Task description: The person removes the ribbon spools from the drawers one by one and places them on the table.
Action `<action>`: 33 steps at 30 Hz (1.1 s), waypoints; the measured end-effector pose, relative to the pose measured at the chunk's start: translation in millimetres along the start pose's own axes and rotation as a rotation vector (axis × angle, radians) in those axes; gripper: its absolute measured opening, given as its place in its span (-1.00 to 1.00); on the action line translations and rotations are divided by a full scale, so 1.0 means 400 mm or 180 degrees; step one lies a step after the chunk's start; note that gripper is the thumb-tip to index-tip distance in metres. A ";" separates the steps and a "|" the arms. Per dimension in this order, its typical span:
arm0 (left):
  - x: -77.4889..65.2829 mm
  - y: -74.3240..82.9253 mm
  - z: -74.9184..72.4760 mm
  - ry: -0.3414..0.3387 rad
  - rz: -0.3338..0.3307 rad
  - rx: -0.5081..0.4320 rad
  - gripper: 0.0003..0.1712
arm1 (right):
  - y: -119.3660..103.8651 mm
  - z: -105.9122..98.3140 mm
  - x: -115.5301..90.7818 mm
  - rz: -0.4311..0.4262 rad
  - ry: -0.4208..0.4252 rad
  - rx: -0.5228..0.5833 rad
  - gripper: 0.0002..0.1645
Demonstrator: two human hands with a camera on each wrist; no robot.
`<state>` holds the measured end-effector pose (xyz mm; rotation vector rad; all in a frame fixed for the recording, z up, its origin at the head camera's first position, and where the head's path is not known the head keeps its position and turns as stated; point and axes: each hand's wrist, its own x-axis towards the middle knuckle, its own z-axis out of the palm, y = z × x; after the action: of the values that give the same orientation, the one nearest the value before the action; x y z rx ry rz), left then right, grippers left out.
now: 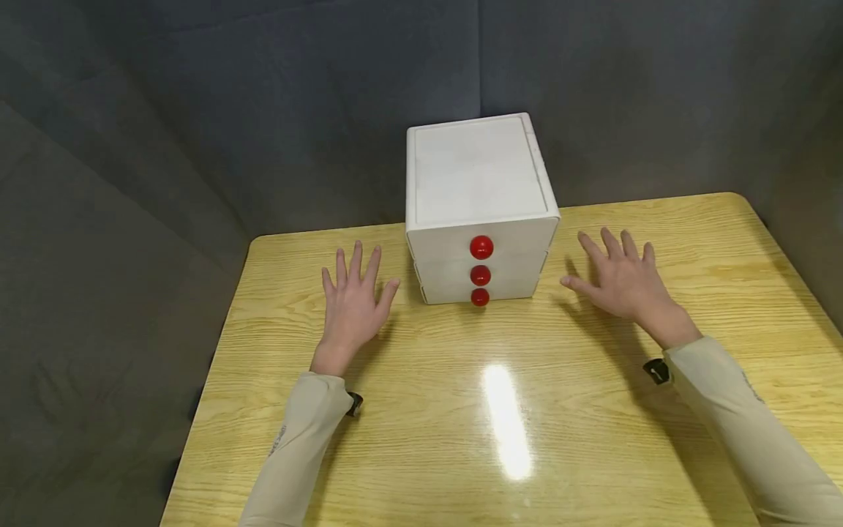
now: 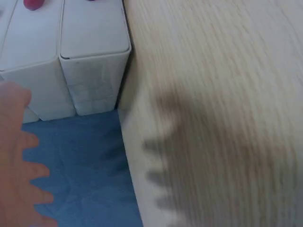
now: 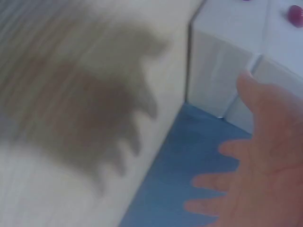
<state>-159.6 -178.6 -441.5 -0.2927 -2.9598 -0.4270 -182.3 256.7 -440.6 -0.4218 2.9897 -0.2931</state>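
A white drawer box (image 1: pixel 479 172) with three drawers stands at the back of the table. Each drawer front bears a round red knob: the top knob (image 1: pixel 481 247), the middle knob (image 1: pixel 481 275) and the bottom knob (image 1: pixel 480 297). To the box's left, my left hand (image 1: pixel 352 311) is held with fingers spread, apart from it. My right hand (image 1: pixel 626 282) hovers on the other side, fingers also spread and holding nothing. Both cast shadows on the wood. In the left wrist view, the box (image 2: pixel 94 33) shows from its side; the right wrist view shows its other side (image 3: pixel 218 71).
The wooden table (image 1: pixel 421 410) has rounded back corners and a bright glare streak near its middle. Dark cloth (image 1: pixel 316 110) hangs behind it and at both sides. Dark bands (image 1: pixel 656 370) sit at the sleeve cuffs.
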 end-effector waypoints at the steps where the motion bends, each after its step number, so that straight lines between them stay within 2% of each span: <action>1: 0.001 0.003 -0.001 0.0079 0.0034 0.0002 -0.21 | -0.005 -0.006 -0.003 -0.0029 -0.0002 0.0000 0.10; 6: 0.009 0.027 -0.017 0.0526 0.0244 -0.0061 -0.32 | -0.044 -0.046 -0.022 -0.0210 0.0017 -0.0004 0.02; 11: 0.020 0.056 -0.040 0.0924 0.0445 -0.0329 -0.41 | -0.085 -0.089 -0.037 -0.0370 -0.0074 0.0009 -0.15; 15: 0.030 0.076 -0.053 0.1125 0.0484 -0.0787 -0.48 | -0.112 -0.119 -0.052 -0.0512 -0.0239 0.0151 -0.26; 19: 0.040 0.096 -0.066 0.1240 0.0488 -0.1473 -0.56 | -0.140 -0.145 -0.069 -0.0702 -0.0253 0.0397 -0.41; 22: 0.048 0.113 -0.079 0.1274 0.0468 -0.1972 -0.62 | -0.167 -0.157 -0.080 -0.0944 0.0004 0.0511 -0.62; 26: 0.059 0.140 -0.098 0.1319 0.0429 -0.2450 -0.66 | -0.202 -0.158 -0.086 -0.1433 0.0750 0.0580 -0.88; 29: 0.068 0.162 -0.110 0.1338 0.0447 -0.2669 -0.66 | -0.225 -0.152 -0.083 -0.1807 0.1272 0.0716 -0.88; 33: 0.083 0.190 -0.118 0.1296 0.0444 -0.2795 -0.67 | -0.251 -0.141 -0.071 -0.2137 0.1659 0.0967 -0.84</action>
<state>-170.8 -115.3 -371.1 -0.4222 -2.1779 -1.5318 -136.5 180.1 -362.8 -1.5020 3.0631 -1.0348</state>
